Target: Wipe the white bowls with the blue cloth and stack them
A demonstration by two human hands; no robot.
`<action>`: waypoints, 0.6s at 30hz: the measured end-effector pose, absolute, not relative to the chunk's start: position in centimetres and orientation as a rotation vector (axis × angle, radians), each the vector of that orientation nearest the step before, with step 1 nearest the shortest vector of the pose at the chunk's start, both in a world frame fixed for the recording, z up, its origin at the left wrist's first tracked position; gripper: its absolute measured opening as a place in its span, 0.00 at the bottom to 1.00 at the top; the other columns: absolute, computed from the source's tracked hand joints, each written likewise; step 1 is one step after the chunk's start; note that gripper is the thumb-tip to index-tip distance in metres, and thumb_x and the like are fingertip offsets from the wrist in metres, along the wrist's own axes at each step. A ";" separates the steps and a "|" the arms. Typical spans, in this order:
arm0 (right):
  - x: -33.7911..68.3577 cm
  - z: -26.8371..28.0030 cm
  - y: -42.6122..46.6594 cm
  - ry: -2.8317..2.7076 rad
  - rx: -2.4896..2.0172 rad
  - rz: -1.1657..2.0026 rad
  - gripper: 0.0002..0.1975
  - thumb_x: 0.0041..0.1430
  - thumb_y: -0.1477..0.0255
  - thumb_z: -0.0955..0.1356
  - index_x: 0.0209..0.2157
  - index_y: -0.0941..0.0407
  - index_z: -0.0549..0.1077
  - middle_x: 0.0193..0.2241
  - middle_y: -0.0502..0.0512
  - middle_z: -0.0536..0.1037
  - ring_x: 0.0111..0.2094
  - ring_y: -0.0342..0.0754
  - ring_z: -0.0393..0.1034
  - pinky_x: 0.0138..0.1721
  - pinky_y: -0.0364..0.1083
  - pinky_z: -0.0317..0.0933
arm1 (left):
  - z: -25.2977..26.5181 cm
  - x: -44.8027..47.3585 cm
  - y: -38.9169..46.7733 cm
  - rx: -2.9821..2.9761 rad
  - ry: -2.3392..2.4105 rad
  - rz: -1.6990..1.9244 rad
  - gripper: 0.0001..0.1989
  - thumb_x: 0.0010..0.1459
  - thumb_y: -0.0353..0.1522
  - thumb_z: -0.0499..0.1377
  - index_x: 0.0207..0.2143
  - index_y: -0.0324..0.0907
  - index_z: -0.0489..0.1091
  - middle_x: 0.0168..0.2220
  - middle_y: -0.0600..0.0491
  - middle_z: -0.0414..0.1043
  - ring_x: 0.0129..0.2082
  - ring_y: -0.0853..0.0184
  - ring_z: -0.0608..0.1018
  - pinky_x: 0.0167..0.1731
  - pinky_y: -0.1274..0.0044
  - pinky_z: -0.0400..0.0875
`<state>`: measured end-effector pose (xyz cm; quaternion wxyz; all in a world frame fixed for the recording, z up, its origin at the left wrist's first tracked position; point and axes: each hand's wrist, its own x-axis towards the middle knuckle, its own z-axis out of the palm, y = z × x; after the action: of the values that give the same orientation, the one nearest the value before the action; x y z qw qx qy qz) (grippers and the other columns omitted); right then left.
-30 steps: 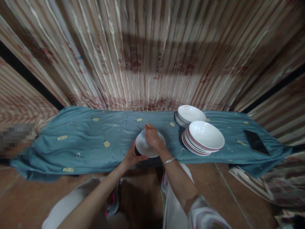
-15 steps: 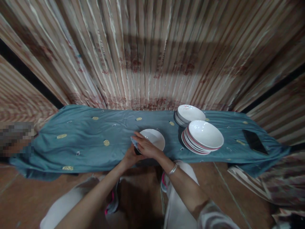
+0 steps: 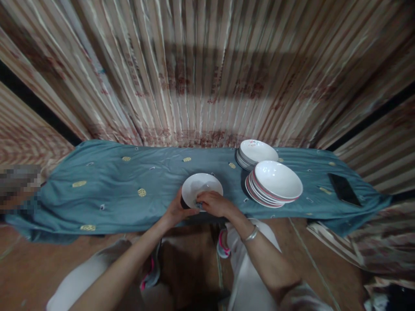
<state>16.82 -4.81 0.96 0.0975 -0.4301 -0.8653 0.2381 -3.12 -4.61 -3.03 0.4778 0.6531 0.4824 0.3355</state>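
Note:
A white bowl (image 3: 193, 183) sits at the front middle of the cloth-covered table. Around its left side curl the fingers of my left hand (image 3: 175, 211), with the thumb along the near rim. My right hand (image 3: 214, 204) reaches over the near right rim, its fingers closed and pressed against the inner wall. A small bluish scrap of cloth (image 3: 199, 204) shows at those fingertips; the rest is hidden by the hand. To the right stand a stack of white bowls with red rims (image 3: 277, 179) and, behind it, a stack of white floral dishes (image 3: 258, 151).
A dark phone (image 3: 344, 189) lies at the table's right end. The teal tablecloth (image 3: 116, 185) has yellow pineapple prints. A pleated curtain (image 3: 201, 86) hangs behind the table. My legs and shoes are below the front edge.
My right hand has moved from the bowl's left rim to inside its near side, taking the cloth along. More of the bowl shows. My left hand stays at the bowl's left side.

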 end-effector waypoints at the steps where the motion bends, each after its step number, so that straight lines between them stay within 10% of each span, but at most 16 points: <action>1: 17.0 1.0 -4.7 -2.578 -1.315 0.635 0.16 0.55 0.83 0.64 0.40 0.61 0.81 0.48 0.64 0.80 0.53 0.54 0.71 0.57 0.52 0.61 | -3.1 -3.1 -4.6 1.582 1.182 0.824 0.52 0.39 0.40 0.73 0.65 0.42 0.54 0.57 0.43 0.70 0.58 0.52 0.71 0.60 0.56 0.62; 11: 15.9 1.2 -2.2 -2.504 -1.705 0.185 0.15 0.60 0.83 0.62 0.38 0.65 0.81 0.41 0.70 0.80 0.49 0.55 0.70 0.59 0.51 0.57 | -2.7 -3.0 -4.6 1.642 1.195 0.857 0.49 0.39 0.40 0.73 0.63 0.40 0.59 0.58 0.42 0.70 0.59 0.51 0.71 0.60 0.60 0.64; 18: 13.7 0.3 -2.3 -2.274 -1.490 0.561 0.16 0.58 0.79 0.65 0.47 0.63 0.75 0.49 0.66 0.76 0.51 0.56 0.70 0.56 0.53 0.62 | -3.0 -2.8 -4.6 1.561 1.153 0.872 0.49 0.37 0.38 0.73 0.62 0.40 0.59 0.58 0.43 0.69 0.58 0.52 0.71 0.60 0.60 0.63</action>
<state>13.71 -2.29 0.29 0.1818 -0.5278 -0.8056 0.1986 -2.85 -4.57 -2.99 0.4856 0.6415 0.4736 0.3583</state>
